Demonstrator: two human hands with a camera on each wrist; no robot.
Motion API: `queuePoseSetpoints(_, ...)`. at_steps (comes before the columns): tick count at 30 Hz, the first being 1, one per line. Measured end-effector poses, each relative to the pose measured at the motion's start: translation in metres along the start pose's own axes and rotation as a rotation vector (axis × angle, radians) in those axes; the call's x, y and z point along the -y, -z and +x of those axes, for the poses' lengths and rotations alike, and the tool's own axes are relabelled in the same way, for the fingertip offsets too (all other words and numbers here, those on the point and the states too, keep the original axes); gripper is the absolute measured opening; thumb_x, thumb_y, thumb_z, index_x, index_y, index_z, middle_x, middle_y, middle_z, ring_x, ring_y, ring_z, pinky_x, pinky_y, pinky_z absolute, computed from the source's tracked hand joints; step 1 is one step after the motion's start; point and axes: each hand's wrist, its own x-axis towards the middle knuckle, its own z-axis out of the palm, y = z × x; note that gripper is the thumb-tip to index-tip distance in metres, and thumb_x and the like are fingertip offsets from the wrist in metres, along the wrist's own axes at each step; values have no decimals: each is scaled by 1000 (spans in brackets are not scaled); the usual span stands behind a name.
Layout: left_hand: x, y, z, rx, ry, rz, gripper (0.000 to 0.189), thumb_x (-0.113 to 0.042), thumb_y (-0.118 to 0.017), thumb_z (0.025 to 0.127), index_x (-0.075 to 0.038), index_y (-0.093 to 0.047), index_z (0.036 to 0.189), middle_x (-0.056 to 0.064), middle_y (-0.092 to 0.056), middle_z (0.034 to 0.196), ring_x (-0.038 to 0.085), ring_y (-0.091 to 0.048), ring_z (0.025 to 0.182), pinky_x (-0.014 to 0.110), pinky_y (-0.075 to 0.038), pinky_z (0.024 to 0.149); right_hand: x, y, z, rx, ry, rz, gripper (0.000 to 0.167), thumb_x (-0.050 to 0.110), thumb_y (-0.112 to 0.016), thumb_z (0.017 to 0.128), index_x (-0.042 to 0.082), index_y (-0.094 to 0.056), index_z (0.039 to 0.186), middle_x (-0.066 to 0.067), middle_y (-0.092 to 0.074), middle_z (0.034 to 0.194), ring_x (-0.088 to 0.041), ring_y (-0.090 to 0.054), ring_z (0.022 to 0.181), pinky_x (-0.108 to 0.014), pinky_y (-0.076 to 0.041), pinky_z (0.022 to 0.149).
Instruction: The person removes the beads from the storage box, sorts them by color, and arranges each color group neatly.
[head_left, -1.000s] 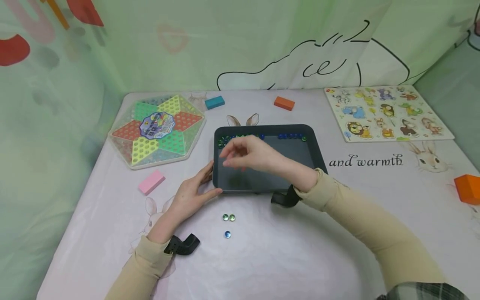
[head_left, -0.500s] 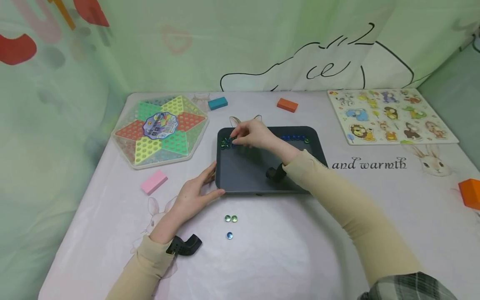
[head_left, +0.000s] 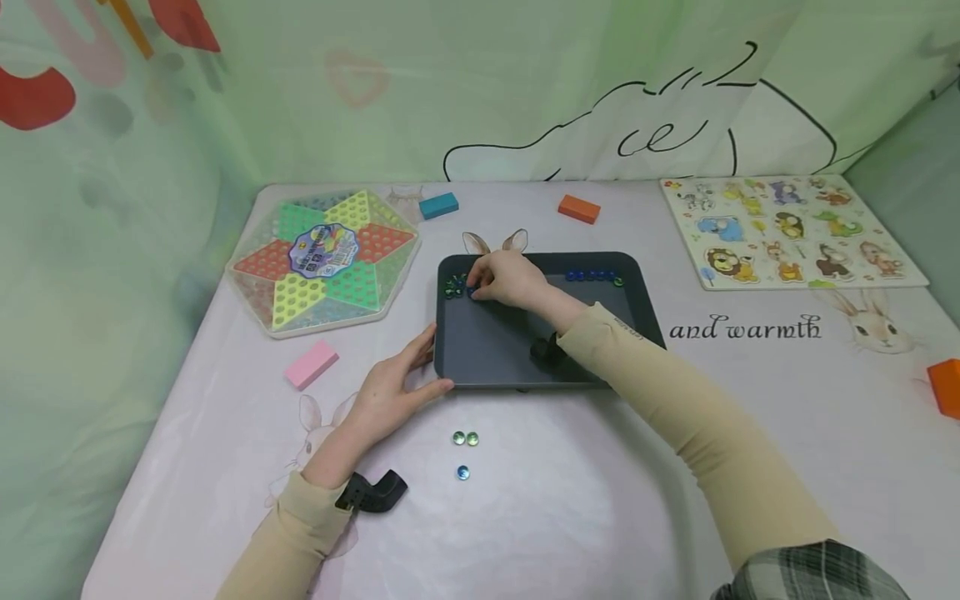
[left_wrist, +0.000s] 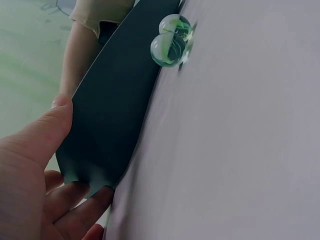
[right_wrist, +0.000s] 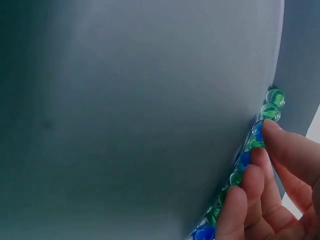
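A dark grey tray [head_left: 517, 342] lies on the table with green and blue glass marbles [head_left: 454, 287] along its far side. My left hand [head_left: 386, 392] holds the tray's near left corner; in the left wrist view its thumb [left_wrist: 61, 112] is at the rim and the fingers bend against the corner. My right hand [head_left: 510, 279] reaches into the tray's far left part. In the right wrist view, its thumb and fingers pinch at a blue marble [right_wrist: 258, 130] in a row along the wall. Two green marbles [head_left: 466, 438] and a blue one [head_left: 463, 472] lie in front of the tray.
A hexagonal Chinese checkers box [head_left: 326, 258] lies to the left, beside a pink block [head_left: 311, 365]. Blue [head_left: 438, 206] and orange [head_left: 579, 208] blocks sit behind the tray. An animal puzzle board [head_left: 787, 233] is at back right, an orange block [head_left: 947, 387] at far right.
My right hand has moved from above the tray's middle down to the marbles at its far left. My left hand stays at the tray's corner. The head view has shifted slightly.
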Motion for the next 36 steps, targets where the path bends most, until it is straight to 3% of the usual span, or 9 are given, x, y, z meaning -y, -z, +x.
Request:
queuePoseSetpoints(6,0,0,-1,-9,-18,-2,77,-39,-67,83,-23,-26,147,6,-55,132,22,-54,119,45,-37,102,4,5,-3,0,2,0,17,18,-69,83,9,-68,98,-7,-66,82,-17,-56,67,-29,-44,63)
queuePoseSetpoints(16,0,0,-1,-19,-37,-2,77,-37,-68,83,-20,-28,147,6,-56,130,22,-54,119,46,-37,102,16,25,-22,-15,27,120,17,19,-68,84,10,-68,98,-5,-60,79,-17,-51,69,-28,-42,64)
queuePoseSetpoints(25,-1,1,0,-13,-30,-9,77,-37,-68,83,-20,-28,147,7,-56,131,23,-53,120,46,-36,103,28,34,-68,40,111,292,15,17,-69,84,10,-68,97,-4,-62,80,-17,-53,64,-27,-44,57)
queuePoseSetpoints(29,-1,1,0,-15,-28,-5,77,-37,-68,83,-20,-28,147,7,-56,130,23,-53,120,46,-36,103,31,26,-92,90,144,349,13,16,-69,83,11,-69,95,-2,-62,79,-17,-54,67,-26,-45,59)
queuePoseSetpoints(36,0,1,0,-17,-22,-8,76,-37,-67,83,-21,-28,146,7,-55,131,23,-53,120,46,-37,102,35,5,-127,132,228,335,11,15,-72,80,13,-70,91,4,-61,74,-10,-54,64,-23,-46,59)
